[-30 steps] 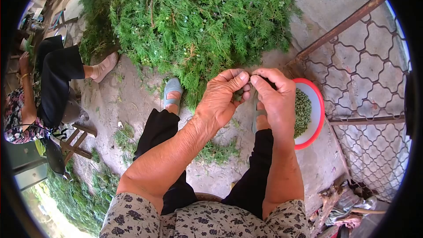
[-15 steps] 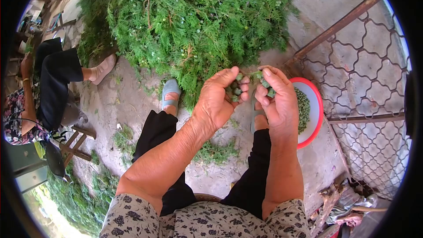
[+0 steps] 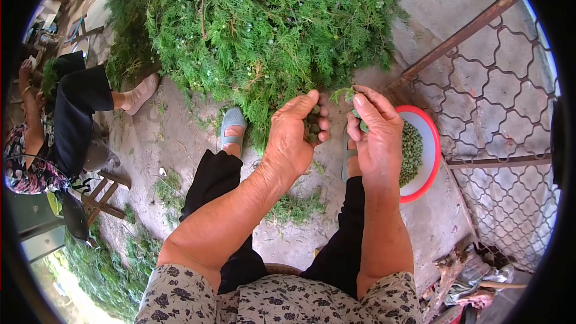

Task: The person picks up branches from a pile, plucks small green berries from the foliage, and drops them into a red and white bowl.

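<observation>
Several small green cones [image 3: 312, 126] lie in the curled fingers of my left hand [image 3: 294, 126], just below the large heap of green conifer branches [image 3: 252, 36]. To its right, my right hand [image 3: 378, 121] pinches a small green sprig [image 3: 343, 92] between thumb and fingers, with a few green cones against its palm side. The two hands are apart. Partly behind my right hand and forearm, a white basin with a red rim [image 3: 437, 156] holds many small green cones [image 3: 410, 153].
At the left sits another person [image 3: 78, 102] in black trousers, near a wooden stool [image 3: 105, 195]. A metal lattice [image 3: 492, 84] with a rusty bar stands at the right. Sticks and bags [image 3: 468, 282] lie lower right. More branches [image 3: 102, 270] lie lower left.
My hands have moved slightly apart, and the sprig is now with my right hand only. My left fingers have curled further over the cones. The other person's hand has risen.
</observation>
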{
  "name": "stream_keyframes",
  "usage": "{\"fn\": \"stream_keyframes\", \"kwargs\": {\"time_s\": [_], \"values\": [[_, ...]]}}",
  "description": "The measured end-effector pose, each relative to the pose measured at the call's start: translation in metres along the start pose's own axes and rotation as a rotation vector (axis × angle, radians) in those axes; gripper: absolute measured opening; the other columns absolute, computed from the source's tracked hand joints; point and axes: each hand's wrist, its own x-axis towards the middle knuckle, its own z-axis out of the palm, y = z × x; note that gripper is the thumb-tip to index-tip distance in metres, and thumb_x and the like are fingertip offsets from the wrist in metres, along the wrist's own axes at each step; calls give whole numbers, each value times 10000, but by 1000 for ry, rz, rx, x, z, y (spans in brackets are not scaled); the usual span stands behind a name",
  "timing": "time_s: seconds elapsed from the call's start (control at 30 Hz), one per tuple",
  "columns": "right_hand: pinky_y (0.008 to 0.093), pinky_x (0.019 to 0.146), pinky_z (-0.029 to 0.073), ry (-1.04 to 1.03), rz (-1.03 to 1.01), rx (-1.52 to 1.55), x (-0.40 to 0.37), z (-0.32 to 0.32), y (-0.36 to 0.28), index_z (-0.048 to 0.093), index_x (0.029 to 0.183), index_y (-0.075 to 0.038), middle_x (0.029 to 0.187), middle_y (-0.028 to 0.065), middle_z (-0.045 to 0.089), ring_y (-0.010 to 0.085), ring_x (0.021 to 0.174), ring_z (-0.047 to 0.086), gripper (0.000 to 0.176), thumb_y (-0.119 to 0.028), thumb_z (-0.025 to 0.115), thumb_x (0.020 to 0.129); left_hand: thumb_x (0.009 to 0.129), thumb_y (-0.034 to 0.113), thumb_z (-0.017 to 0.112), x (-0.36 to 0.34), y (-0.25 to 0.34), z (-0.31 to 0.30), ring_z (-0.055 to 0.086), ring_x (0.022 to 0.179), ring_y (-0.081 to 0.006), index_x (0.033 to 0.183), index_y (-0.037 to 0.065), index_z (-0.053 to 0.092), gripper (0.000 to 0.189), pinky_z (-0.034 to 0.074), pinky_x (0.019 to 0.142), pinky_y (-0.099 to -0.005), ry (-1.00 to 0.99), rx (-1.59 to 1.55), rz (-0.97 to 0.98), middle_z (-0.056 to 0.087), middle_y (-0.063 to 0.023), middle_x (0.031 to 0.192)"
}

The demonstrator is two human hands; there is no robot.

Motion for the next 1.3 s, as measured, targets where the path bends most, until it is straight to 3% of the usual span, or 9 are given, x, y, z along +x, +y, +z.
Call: {"fn": "stream_keyframes", "kwargs": {"time_s": [0.1,0.27,0.5,0.87,0.97,1.07,1.2,1.27,1.3], "values": [[192,436,308,-9,4,3,-1,0,4,615,953,32,758,22,580,67,525,437,172,-41,633,798,852,192,587,-6,-2,4,497,617,-125,866,59,558,137,393,537,-263,-44,89,-63,549,-23,728],[180,445,321,-2,4,-27,-5,4,8,617,953,33,731,20,585,53,528,446,170,-37,630,798,808,126,639,-7,-9,8,490,576,-71,892,48,613,117,378,524,-218,-145,206,57,565,7,695],[176,453,325,-61,-9,-20,-8,6,10,618,955,36,715,25,590,51,520,447,165,-52,608,815,814,128,638,-8,-8,8,465,555,-63,900,32,610,132,351,511,-209,-161,166,91,548,8,654],[188,469,318,-90,100,126,-7,-6,10,581,886,-1,738,13,541,73,553,447,111,-89,609,825,818,114,625,-6,0,6,442,586,-83,902,24,557,141,314,484,-205,-249,168,-31,527,-12,737],[187,472,318,57,74,175,-6,-8,5,574,886,-7,734,6,524,79,546,441,118,-94,620,820,813,127,599,-2,0,4,450,609,-111,889,25,545,138,334,499,-223,-186,36,-97,531,-42,774],[190,460,314,57,1,114,-4,-14,-8,580,856,-10,715,3,521,80,530,437,86,-74,620,815,793,149,573,1,8,4,454,631,-138,881,26,536,155,356,523,-240,-131,-63,-80,535,-65,800],[205,445,323,-88,100,-152,-10,-20,-15,588,798,-14,667,0,528,71,517,441,46,-20,627,773,769,132,551,2,19,4,494,689,-149,937,52,534,186,403,593,-286,-134,-73,-53,569,-64,844],[221,479,374,-235,50,-603,-14,-21,-14,587,804,-18,679,1,545,76,549,481,76,1,628,742,762,126,550,-2,22,7,501,704,-152,954,52,536,206,416,616,-292,-102,-45,-31,571,-63,856],[229,543,414,-282,-144,-759,-15,-20,-8,588,824,-8,696,10,555,82,599,509,112,4,626,719,755,120,549,-3,23,8,509,720,-155,971,51,537,227,429,638,-298,-71,-17,-12,573,-62,869]]}}
